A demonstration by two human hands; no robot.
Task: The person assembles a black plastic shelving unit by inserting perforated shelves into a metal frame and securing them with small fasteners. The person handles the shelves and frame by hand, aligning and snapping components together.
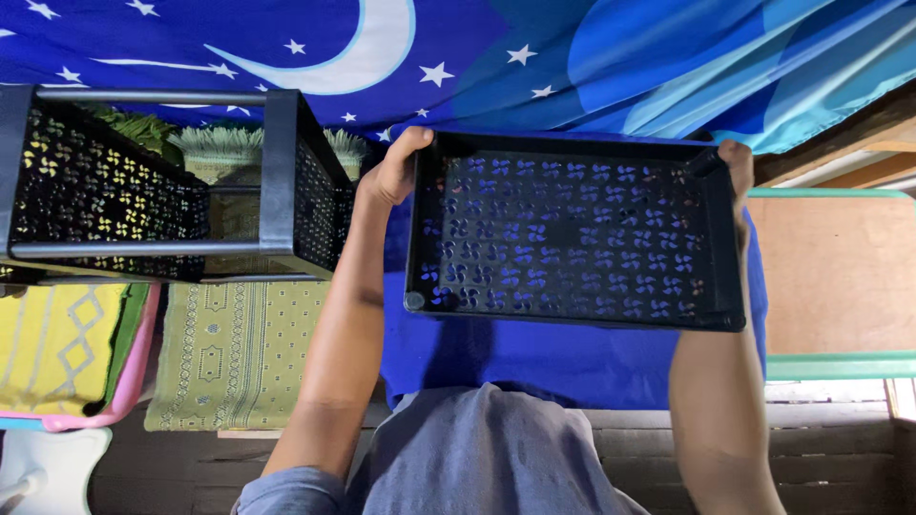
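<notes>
A black perforated plastic tray (pixel 572 234) is held up in the air between both hands, well clear of anything beneath it, with a blue cloth (pixel 534 358) spread under and behind it. Its long axis runs left to right across the view, and its open, hollow side faces the camera, so the pinwheel-shaped cut-outs in its floor show the blue through them. The left hand (pixel 396 167) grips the tray's upper left corner, thumb curled over the rim and the fingers hidden behind the wall. The right hand (pixel 737 172) clasps the upper right corner; only its knuckles and fingertips show above the rim, the rest being covered by the tray's side. Both forearms rise from the bottom of the view, and the person's grey shirt (pixel 487 448) fills the lower middle. To the left stands a black rack (pixel 286 181) of the same perforated make, with grey bars; its left end is cut off by the picture's edge. Under it lie a green patterned mat (pixel 234 358) and a yellow mat (pixel 57 343), both partly covered. A blue curtain with moon and stars (pixel 363 48) hangs across the top. At right, a wooden board with a green edge (pixel 840 277) is partly hidden.
</notes>
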